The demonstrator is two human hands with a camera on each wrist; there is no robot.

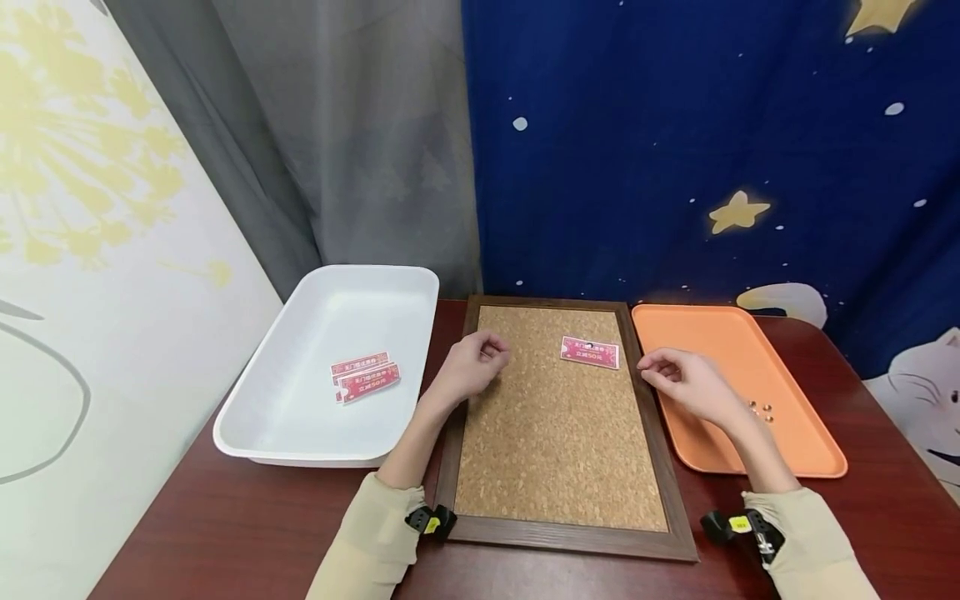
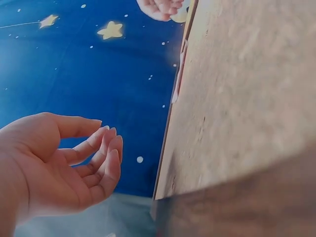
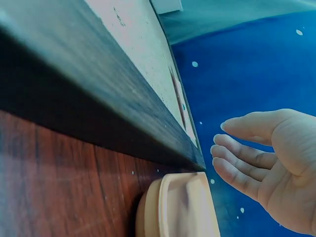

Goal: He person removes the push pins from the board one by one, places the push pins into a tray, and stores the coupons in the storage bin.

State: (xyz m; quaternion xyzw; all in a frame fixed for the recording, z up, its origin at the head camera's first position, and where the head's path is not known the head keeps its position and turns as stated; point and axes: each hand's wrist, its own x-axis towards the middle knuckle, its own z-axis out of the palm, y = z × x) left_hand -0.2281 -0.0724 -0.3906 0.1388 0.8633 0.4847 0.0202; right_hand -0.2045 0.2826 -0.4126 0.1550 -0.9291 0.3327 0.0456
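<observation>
A red-and-white paper coupon (image 1: pixel 590 353) lies on the upper right of a wood-framed cork board (image 1: pixel 555 450), with a small dark pin (image 1: pixel 589 344) at its top edge. Over the board's left side hovers my left hand (image 1: pixel 468 367), its fingers loosely bent. The left wrist view shows nothing between that hand's thumb and fingers (image 2: pixel 101 160). Just right of the frame, above the orange tray's (image 1: pixel 795 454) left edge, is my right hand (image 1: pixel 690 382). Its fingers (image 3: pixel 242 155) are relaxed and hold nothing. Several small shiny tacks (image 1: pixel 768 408) lie in the tray.
To the left stands a white plastic bin (image 1: pixel 300 433) with more coupons (image 1: pixel 367 383) overlapping inside. Everything sits on a reddish-brown table (image 1: pixel 225 533). A grey curtain (image 1: pixel 375 142) and a blue starry curtain (image 1: pixel 637 167) hang behind, and a patterned white wall (image 1: pixel 97 275) is on the left.
</observation>
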